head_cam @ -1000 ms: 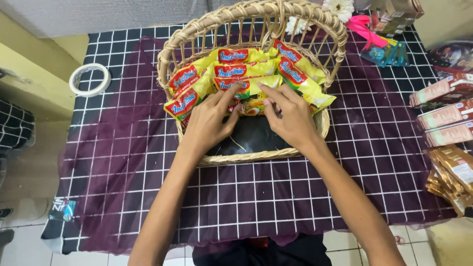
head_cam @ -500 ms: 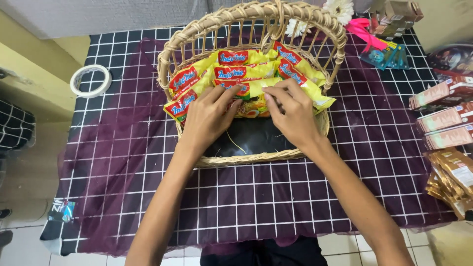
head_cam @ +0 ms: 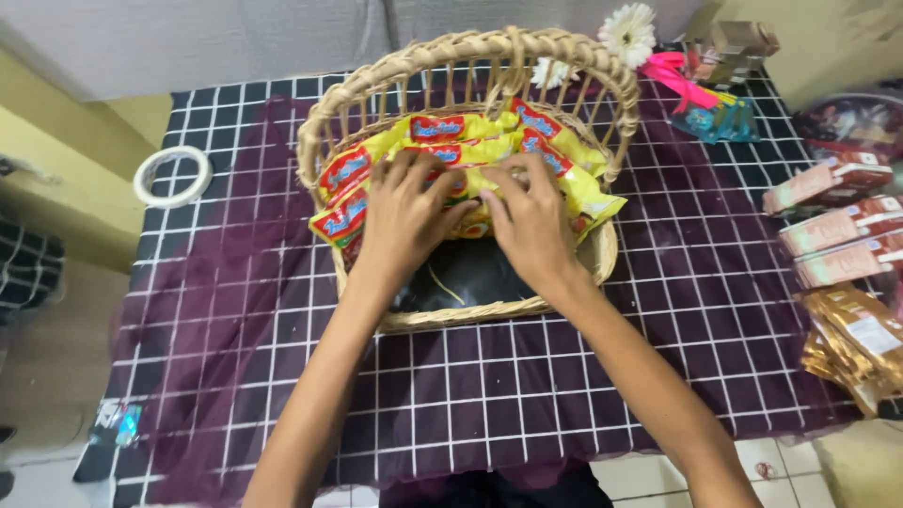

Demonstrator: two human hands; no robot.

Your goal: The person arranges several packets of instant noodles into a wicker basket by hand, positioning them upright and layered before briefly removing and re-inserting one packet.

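Counter (head_cam: 658,376) under checked cloth carries the wicker basket (head_cam: 564,273). Inside, at its far side, yellow-red noodle packets (head_cam: 451,127) lie fanned. Our left hand (head_cam: 403,212) and right hand (head_cam: 531,221) press on them, fingers spread, pinching packet edges.

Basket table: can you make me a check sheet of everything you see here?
Surface: dark grid-patterned cloth over a table.
Job's things: wicker basket holding yellow-and-red snack packets fanned along its back.
Clutter: tape roll, white flower, pink ribbon, pink boxes, golden packets.
Grippers: left hand and right hand both rest on the packets.
Cables: nothing seen.
Surroundings: tiled floor, pale wall.
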